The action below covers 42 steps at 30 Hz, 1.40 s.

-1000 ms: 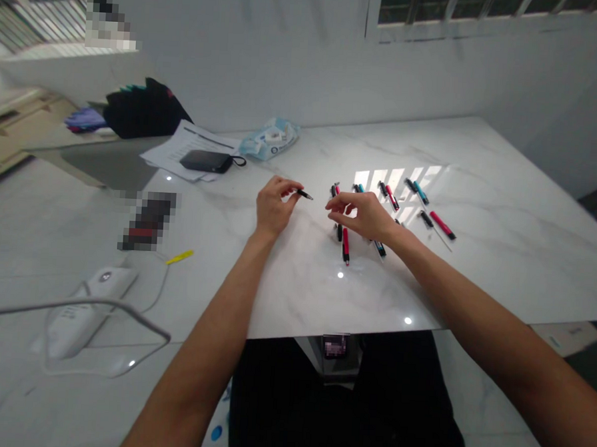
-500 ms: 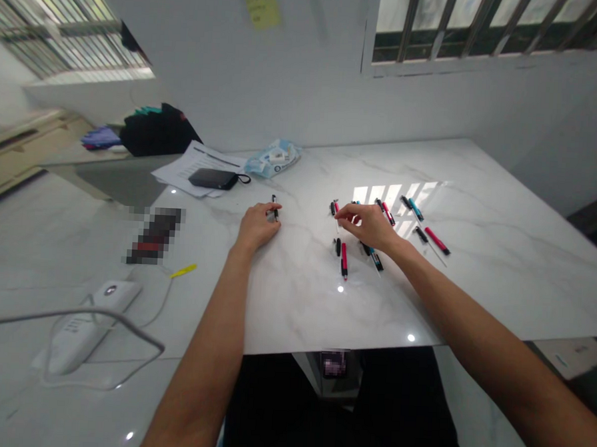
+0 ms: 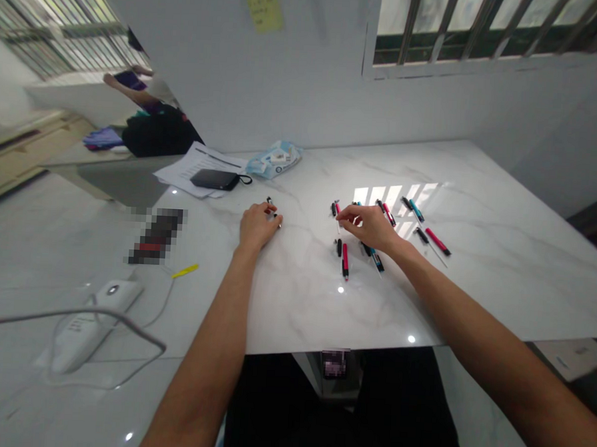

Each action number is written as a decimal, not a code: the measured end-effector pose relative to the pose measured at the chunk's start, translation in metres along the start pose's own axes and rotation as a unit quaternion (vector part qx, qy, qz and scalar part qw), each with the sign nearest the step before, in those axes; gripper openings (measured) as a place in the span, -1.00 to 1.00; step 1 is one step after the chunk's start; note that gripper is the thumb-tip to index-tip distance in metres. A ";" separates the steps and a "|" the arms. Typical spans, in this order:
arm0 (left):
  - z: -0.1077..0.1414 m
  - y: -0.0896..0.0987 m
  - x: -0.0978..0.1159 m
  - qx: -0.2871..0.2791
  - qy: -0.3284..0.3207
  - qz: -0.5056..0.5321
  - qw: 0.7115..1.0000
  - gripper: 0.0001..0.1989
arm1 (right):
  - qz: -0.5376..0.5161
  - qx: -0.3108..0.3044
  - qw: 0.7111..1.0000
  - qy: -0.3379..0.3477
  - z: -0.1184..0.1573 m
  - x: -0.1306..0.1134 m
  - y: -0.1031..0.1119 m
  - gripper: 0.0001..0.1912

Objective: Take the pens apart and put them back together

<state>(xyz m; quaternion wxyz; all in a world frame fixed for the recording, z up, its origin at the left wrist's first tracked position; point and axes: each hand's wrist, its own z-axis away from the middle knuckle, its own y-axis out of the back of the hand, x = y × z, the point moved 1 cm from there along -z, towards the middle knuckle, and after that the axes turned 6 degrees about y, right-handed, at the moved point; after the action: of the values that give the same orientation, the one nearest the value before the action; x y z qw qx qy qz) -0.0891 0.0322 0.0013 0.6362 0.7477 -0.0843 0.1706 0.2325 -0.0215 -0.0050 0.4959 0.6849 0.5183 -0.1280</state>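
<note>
White marbled tabletop (image 3: 294, 303) spreads before me, below a pale wall (image 3: 314, 107) with a barred window (image 3: 456, 31) and a yellow note (image 3: 263, 7). My left hand (image 3: 257, 228) is curled, thumb and fingers pinching a slim black pen piece (image 3: 269, 200) whose ends poke out. My right hand (image 3: 371, 226) bends among scattered pens (image 3: 389, 213), fingertips and thumb close together just beside a pink piece (image 3: 338, 208); whether they grip anything, I can't tell. Nearer me lie a red barrel (image 3: 345, 255) and black cap (image 3: 338, 247); rightward, a teal barrel (image 3: 416, 209). Beyond my left hand, a black case (image 3: 213, 178) rests on papers (image 3: 168, 175) beside a blue packet (image 3: 272, 161).
</note>
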 end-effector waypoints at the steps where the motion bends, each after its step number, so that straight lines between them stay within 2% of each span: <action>1: 0.001 0.000 0.001 -0.001 0.002 0.003 1.000 -0.66 | 0.000 0.001 1.000 0.000 0.000 0.000 0.000 -0.83; 9: 0.006 -0.006 0.008 0.026 -0.001 0.019 0.999 -0.75 | 0.008 0.001 1.000 -0.005 -0.001 0.002 0.002 -0.83; 15: 0.009 -0.006 0.010 0.031 -0.020 0.031 0.999 -0.71 | 0.011 0.001 1.000 -0.007 0.000 0.004 0.001 -0.81; 22: 0.007 -0.004 0.007 0.039 -0.004 0.031 0.999 -0.71 | 0.011 0.004 1.000 -0.011 0.000 0.005 0.001 -0.81; 28: 0.008 -0.003 0.008 0.034 0.012 0.024 0.999 -0.74 | 0.029 0.037 0.999 -0.015 -0.001 0.000 0.005 -0.82; 36: 0.009 -0.004 0.009 0.042 0.013 0.034 0.998 -0.76 | 0.103 0.035 0.994 0.020 -0.001 0.002 0.014 -0.51; 42: 0.012 -0.001 0.016 0.073 0.000 0.050 0.996 -0.74 | 0.124 0.003 0.992 0.005 -0.008 0.007 0.020 -0.36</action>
<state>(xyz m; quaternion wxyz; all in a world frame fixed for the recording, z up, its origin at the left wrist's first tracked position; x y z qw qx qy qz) -0.0721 0.0225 0.0044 0.5709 0.7868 -0.1092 0.2075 0.2492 -0.0106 0.0050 0.5036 0.7456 0.4318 -0.0636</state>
